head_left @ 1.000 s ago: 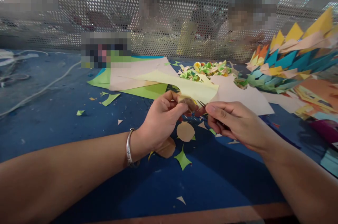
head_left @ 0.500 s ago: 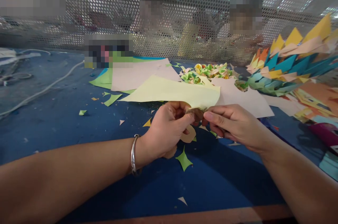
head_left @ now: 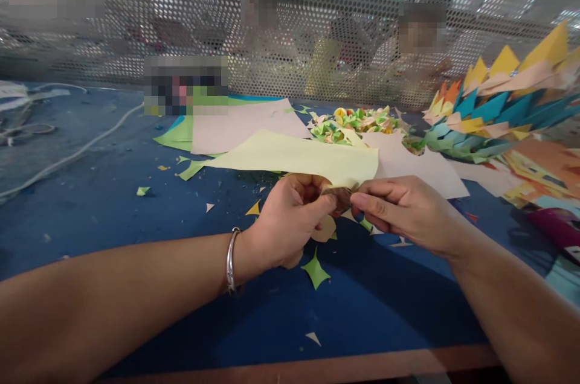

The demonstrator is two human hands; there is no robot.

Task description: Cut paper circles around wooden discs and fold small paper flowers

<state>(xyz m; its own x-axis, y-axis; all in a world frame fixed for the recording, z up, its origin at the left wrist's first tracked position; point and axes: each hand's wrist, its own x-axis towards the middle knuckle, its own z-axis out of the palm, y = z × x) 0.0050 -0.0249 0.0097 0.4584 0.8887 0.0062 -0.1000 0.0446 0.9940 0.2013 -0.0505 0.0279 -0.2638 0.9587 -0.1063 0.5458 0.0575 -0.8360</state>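
Observation:
My left hand (head_left: pixel 290 221), with a silver bangle on its wrist, is closed in a pinch on a small brownish paper piece (head_left: pixel 339 195) held above the blue table (head_left: pixel 90 215). My right hand (head_left: pixel 403 212) pinches the same piece from the right; a thin tool it held earlier is hidden now. A pale yellow sheet (head_left: pixel 294 157) is lifted and rests over my fingers. A tan paper disc (head_left: pixel 325 230) lies just under my left hand, and a green scrap (head_left: pixel 316 272) lies below it.
Pink and green sheets (head_left: pixel 235 127) lie behind. A heap of small folded paper flowers (head_left: pixel 357 121) sits at centre back. A large stack of coloured paper points (head_left: pixel 502 112) fills the right. A white cord (head_left: pixel 67 157) crosses the left. A perforated screen (head_left: pixel 290 22) stands behind, with people beyond it.
The yellow sheet has risen and spread left over my hands. My hands have drawn closer together on the small piece, and the thin tool tips in my right hand are no longer visible.

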